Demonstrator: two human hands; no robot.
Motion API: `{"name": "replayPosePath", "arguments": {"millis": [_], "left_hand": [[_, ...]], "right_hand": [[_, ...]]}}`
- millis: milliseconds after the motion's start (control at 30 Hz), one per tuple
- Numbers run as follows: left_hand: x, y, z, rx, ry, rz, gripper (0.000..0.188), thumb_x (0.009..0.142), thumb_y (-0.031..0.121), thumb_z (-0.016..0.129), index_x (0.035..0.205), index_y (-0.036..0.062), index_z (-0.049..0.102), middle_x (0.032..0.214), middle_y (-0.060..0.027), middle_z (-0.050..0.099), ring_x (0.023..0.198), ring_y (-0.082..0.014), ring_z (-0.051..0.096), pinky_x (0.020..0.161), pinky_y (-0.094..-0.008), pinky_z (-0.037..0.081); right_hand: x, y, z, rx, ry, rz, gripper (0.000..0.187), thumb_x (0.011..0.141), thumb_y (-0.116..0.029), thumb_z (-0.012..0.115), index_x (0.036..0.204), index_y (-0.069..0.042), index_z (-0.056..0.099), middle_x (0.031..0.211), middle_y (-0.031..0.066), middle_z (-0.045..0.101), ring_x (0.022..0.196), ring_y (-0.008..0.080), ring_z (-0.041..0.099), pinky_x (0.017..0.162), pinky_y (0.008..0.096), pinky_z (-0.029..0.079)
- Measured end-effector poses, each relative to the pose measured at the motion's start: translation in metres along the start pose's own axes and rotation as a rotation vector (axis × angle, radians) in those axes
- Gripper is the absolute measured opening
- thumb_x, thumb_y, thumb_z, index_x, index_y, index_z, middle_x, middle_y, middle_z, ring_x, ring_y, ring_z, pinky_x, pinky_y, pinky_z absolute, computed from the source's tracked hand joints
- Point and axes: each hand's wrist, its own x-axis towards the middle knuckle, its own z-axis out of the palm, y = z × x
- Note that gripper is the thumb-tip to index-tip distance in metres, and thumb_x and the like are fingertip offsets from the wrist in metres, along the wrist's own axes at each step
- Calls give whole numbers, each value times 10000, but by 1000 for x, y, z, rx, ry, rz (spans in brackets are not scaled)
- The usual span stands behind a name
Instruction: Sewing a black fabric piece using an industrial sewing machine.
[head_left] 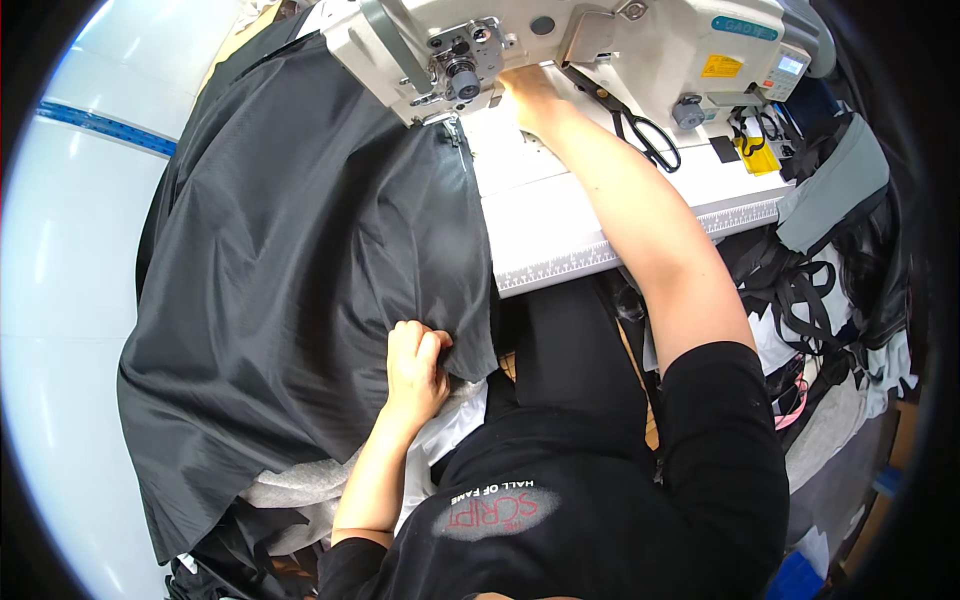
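A large sheet of black fabric drapes over the left part of the sewing table and hangs down past its front edge. Its right edge runs up to the presser foot of a white sewing machine. My left hand is closed on the fabric near its lower right edge, fingers curled into the cloth. Reaching across the table, my right hand is beneath the machine's arm, to the right of the needle area. The machine hides its fingertips, so what they touch does not show.
Black-handled scissors lie right of my right forearm, partly under the machine arm. A ruler strip follows the table's front edge. Dark straps and cloth scraps are heaped at the right. Grey fabric shows below the black sheet.
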Motion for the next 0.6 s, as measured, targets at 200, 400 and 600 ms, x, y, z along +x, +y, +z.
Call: {"name": "replayPosePath", "arguments": {"millis": [200, 400, 600], "left_hand": [[-3, -4, 3, -8, 17, 1, 336, 501, -115, 560, 818, -3, 573, 792, -131, 499, 776, -313, 505, 704, -384, 409], [-1, -3, 0, 2, -63, 21, 365, 492, -33, 622, 848, 42, 588, 823, -107, 460, 773, -299, 482, 708, -391, 390], [-1, -1, 1, 16, -62, 17, 360, 503, -33, 626, 853, 46, 593, 816, -106, 452, 775, -297, 485, 714, -389, 392]], "right_hand": [[-55, -6, -39, -520, 167, -26, 160, 879, -105, 563, 989, -43, 661, 1141, 156, 642, 1078, 321, 604, 959, 454, 428], [-159, 27, -77, -358, 304, 101, 194, 874, -147, 583, 992, -11, 653, 1097, 155, 605, 1080, 327, 549, 928, 450, 441], [-170, 31, -118, -272, 27, 254, 214, 844, -171, 693, 906, 33, 674, 885, 173, 652, 841, 299, 671, 792, 411, 540]]}}
